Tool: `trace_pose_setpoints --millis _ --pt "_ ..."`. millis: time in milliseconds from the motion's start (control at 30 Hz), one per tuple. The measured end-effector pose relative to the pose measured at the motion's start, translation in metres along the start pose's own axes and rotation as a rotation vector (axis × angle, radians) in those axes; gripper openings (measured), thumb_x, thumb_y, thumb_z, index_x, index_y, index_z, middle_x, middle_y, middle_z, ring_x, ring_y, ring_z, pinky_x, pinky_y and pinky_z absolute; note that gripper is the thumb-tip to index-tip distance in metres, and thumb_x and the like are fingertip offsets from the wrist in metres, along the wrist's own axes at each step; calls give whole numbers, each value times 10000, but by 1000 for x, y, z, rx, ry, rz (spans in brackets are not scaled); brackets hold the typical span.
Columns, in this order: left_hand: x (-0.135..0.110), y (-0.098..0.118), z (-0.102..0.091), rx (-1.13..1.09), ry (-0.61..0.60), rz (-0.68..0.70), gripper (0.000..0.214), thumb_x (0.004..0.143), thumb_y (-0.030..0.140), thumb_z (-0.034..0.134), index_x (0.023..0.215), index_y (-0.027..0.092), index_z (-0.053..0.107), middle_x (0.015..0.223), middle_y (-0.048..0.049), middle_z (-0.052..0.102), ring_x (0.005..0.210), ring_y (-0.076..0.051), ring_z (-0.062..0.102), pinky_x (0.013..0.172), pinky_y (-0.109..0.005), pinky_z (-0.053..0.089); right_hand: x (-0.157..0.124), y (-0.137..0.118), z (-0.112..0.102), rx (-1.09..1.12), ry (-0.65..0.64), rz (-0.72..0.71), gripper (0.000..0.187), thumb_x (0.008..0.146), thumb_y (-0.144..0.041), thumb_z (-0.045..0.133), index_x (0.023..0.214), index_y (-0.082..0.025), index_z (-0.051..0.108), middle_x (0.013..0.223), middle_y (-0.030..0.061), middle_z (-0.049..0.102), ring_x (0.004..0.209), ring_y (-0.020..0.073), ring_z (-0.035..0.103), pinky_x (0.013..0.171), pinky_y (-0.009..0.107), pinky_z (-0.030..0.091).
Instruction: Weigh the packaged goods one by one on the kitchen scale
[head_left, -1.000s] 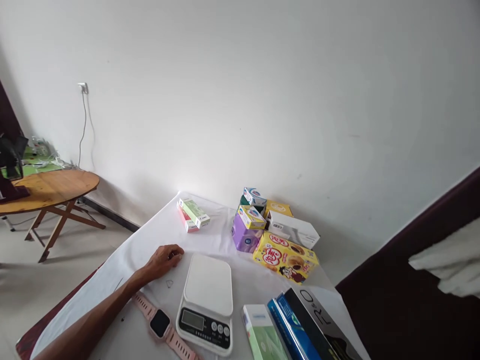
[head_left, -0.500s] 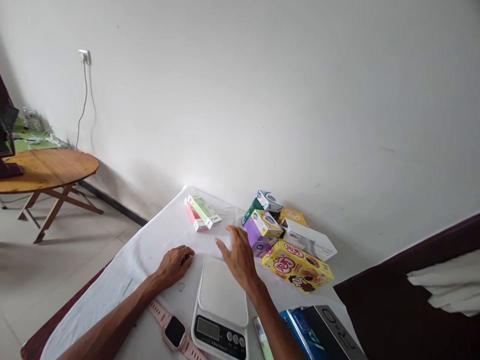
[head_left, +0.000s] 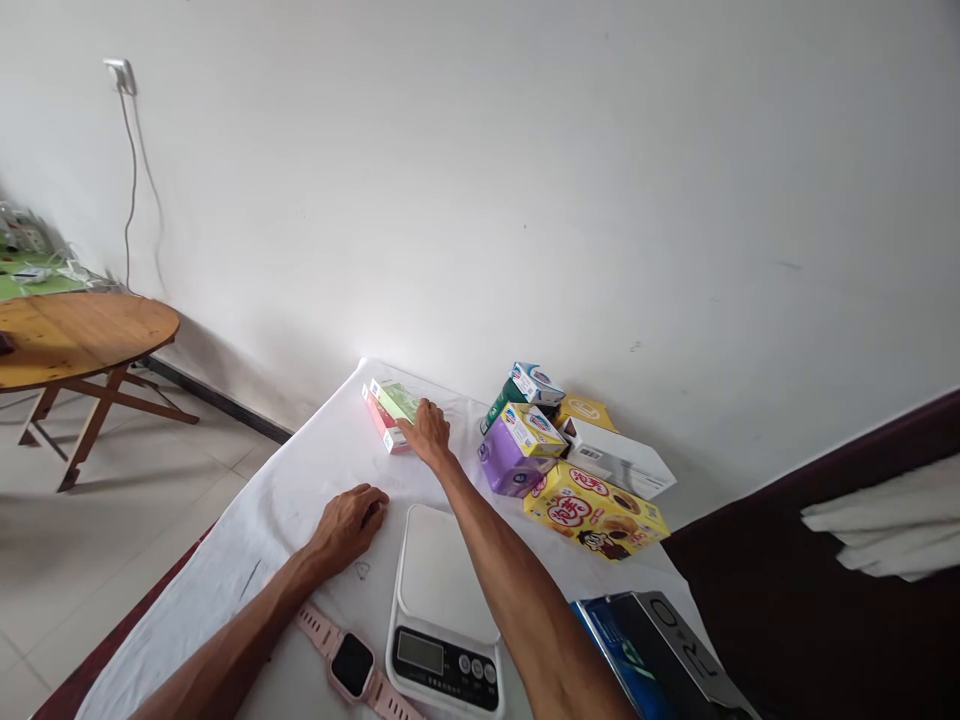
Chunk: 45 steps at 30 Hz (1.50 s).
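My right hand (head_left: 429, 432) reaches to the far part of the cloth-covered table, its fingers and thumb closed around the near end of a slim green box (head_left: 395, 398). That box lies partly over a red-and-white box (head_left: 380, 418), both flat on the white cloth. Loosely curled, my left hand (head_left: 351, 528) rests on the cloth to the left of a white kitchen scale (head_left: 439, 570); nothing shows in its fingers. The scale's platform has nothing on it, and my right forearm passes over its right side. A pink smartwatch (head_left: 352, 665) lies near my left forearm.
On the right stand a yellow snack box (head_left: 596, 510), a purple box (head_left: 512, 455), a white box (head_left: 619, 460) and several smaller packs. A dark blue box (head_left: 652, 650) is at the lower right. The wall (head_left: 480, 200) rises behind; a wooden folding table (head_left: 97, 335) stands left.
My right hand has moved forward and left from above the scale and closed on the green box. My left hand has stayed in place. The view has shifted slightly.
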<state>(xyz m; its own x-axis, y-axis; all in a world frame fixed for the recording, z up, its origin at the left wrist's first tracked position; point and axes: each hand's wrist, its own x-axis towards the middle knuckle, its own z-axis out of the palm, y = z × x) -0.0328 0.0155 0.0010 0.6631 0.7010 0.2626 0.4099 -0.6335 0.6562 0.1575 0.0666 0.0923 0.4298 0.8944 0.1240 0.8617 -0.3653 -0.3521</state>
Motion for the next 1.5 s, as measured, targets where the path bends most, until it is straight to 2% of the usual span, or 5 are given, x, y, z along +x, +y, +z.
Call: trace_pose_setpoints --millis 133,267,533,900,1500 --pt "0 -2 0 -8 14 24 220 949 253 485 1049 220 679 933 -57 712 804 -199 667 746 -312 486 -33 16 -19 55 87 -44 376 971 -369 604 1259 -129 577 1237 166 651 1202 292 595 1015 434 485" --pt "-1 -2 -1 -16 18 26 227 943 267 488 1056 218 679 943 -61 714 822 -204 670 765 -315 492 -112 46 -31 113 151 -120 458 963 -417 569 1324 -146 498 1292 180 642 1247 311 580 1061 451 461" --pt "2 0 -8 -8 2 18 250 923 324 453 961 215 675 944 -75 736 833 -228 672 784 -337 496 -252 72 -1 61 253 -115 473 945 -311 592 1370 -157 450 1230 163 654 1107 333 639 896 487 541" --pt "5 3 -19 -5 -4 -16 369 892 482 473 990 209 703 949 -60 780 842 -243 718 796 -315 543 -252 37 -32 0 238 14 754 812 -318 771 1450 -148 405 1395 202 562 1263 390 517 1022 595 461" --pt "5 -1 -17 35 2 -18 422 867 538 484 1008 217 720 1031 -72 800 920 -262 738 862 -314 559 -241 33 -30 -131 61 35 563 848 -331 766 1332 -105 586 1188 209 685 1095 374 655 888 527 565"
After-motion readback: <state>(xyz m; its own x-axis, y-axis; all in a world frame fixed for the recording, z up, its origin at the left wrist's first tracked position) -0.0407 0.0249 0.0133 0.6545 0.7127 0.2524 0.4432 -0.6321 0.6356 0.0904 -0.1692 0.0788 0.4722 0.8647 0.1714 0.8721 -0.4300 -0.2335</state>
